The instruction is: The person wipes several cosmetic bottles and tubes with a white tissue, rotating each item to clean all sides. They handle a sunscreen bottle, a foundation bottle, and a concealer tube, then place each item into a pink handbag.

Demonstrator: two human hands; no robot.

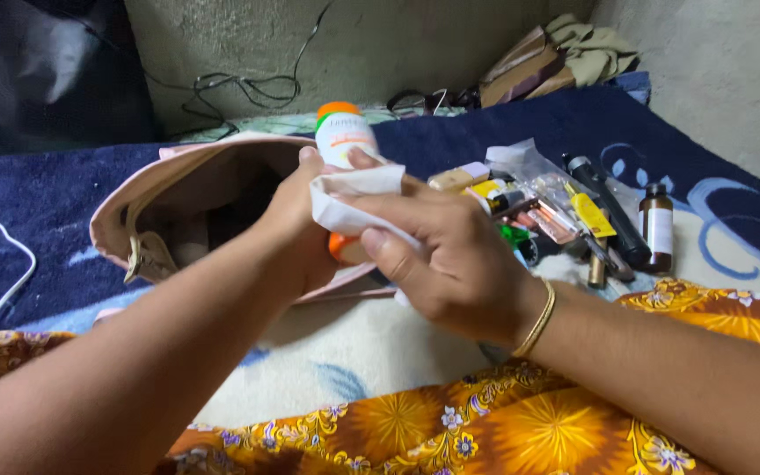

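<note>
Holding a white plastic bottle (pixel 342 141) with an orange cap, the left hand (pixel 296 224) has its fingers wrapped around the bottle's lower body from the left side. The bottle stands roughly upright in mid-air, just in front of the open mouth of a pink handbag (pixel 178 193), with its orange base showing below the hands. The right hand (pixel 450 255) presses a white tissue (pixel 354 198) against the bottle's front; its fingers are curled around the tissue, thumb underneath, so both hands are closed on what they hold. A gold bangle (pixel 538 318) sits on the right wrist.

The handbag lies on its side on a dark blue patterned blanket (pixel 46 202), opening towards the person, with a metal buckle at its near rim. Right of the hands, a loose heap of small cosmetics (pixel 538 215) lies on the blanket: tubes, sticks and wrapped items, some in clear plastic. A long black cylindrical item (pixel 609 211) lies at the heap's far edge, and a small brown glass bottle (pixel 656 224) with a white label stands upright just beyond it. A white cable (pixel 10 264) runs along the blanket at far left. Orange floral fabric (pixel 485 422) covers the foreground. Black cables (pixel 239 88) trail against the wall behind.
</note>
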